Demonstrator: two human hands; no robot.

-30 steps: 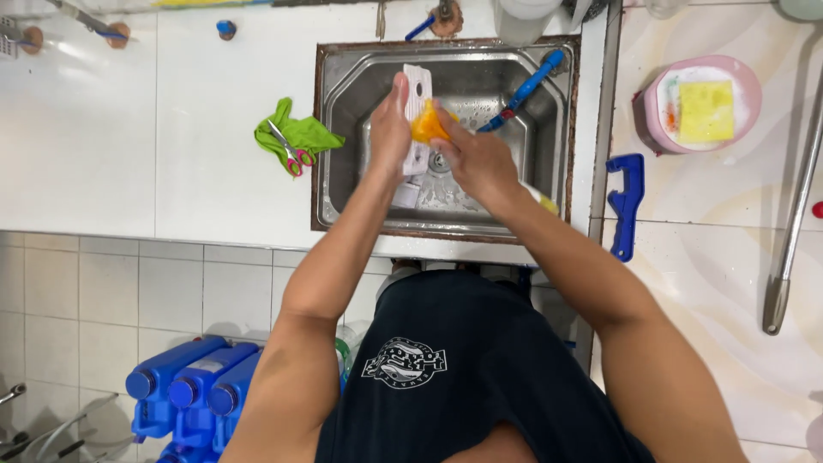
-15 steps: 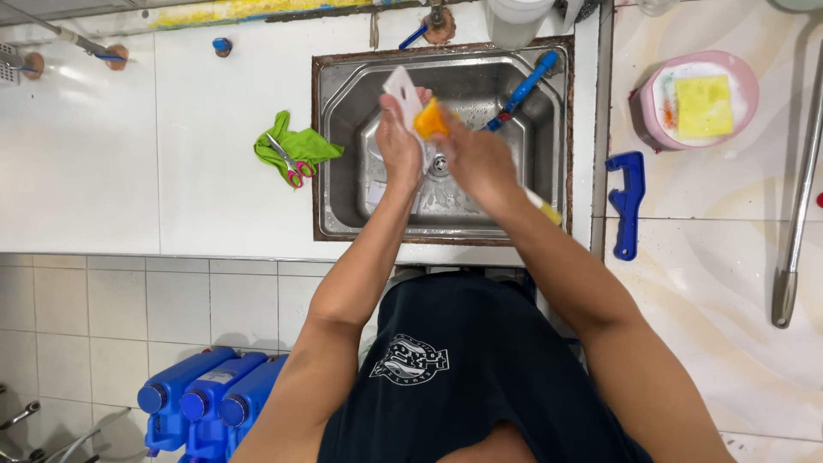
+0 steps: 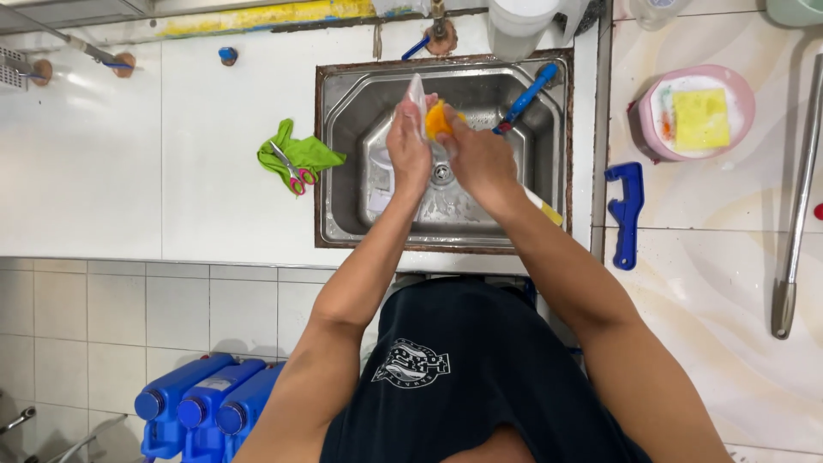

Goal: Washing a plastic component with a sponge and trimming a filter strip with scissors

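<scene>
Over the steel sink (image 3: 343, 163) both my hands are raised together. My left hand (image 3: 410, 146) grips a thin white flat piece (image 3: 417, 90) that stands upright. My right hand (image 3: 476, 159) presses an orange sponge (image 3: 437, 118) against that piece. The two hands touch each other above the drain (image 3: 441, 174).
A green cloth (image 3: 309, 153) with scissors (image 3: 290, 168) lies left of the sink. A blue-handled brush (image 3: 527, 94) leans in the sink. A pink bowl (image 3: 744, 103) with a yellow sponge and a blue tool (image 3: 626, 214) sit on the right counter. Blue jugs (image 3: 206, 407) stand on the floor.
Both hands with the white piece and orange sponge have shifted slightly toward the sink's back. The view has tilted a little.
</scene>
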